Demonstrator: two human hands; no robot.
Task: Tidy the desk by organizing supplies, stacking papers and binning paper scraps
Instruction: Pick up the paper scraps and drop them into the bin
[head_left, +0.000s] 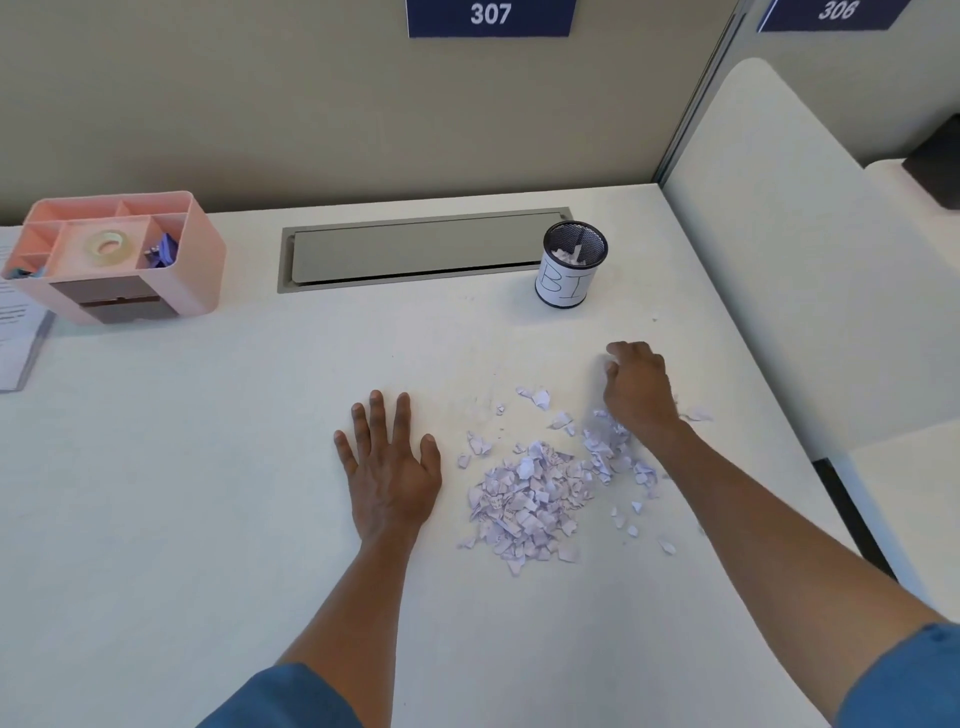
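Paper scraps (530, 499) lie between flat left hand (389, 467) and curled, empty-looking right hand (639, 387).

Cubicle at booth 307
White table (208, 467) with grey cable hatch (415, 252), beige partition wall (260, 104), blue "307" sign (491, 15).

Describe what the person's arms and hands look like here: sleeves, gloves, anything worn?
Both hands are bare: no gloves, rings or watch show on the left hand or right hand. The forearms are uncovered. Blue sleeves end near the elbows, showing at the bottom edge on both arms. No markings are visible.
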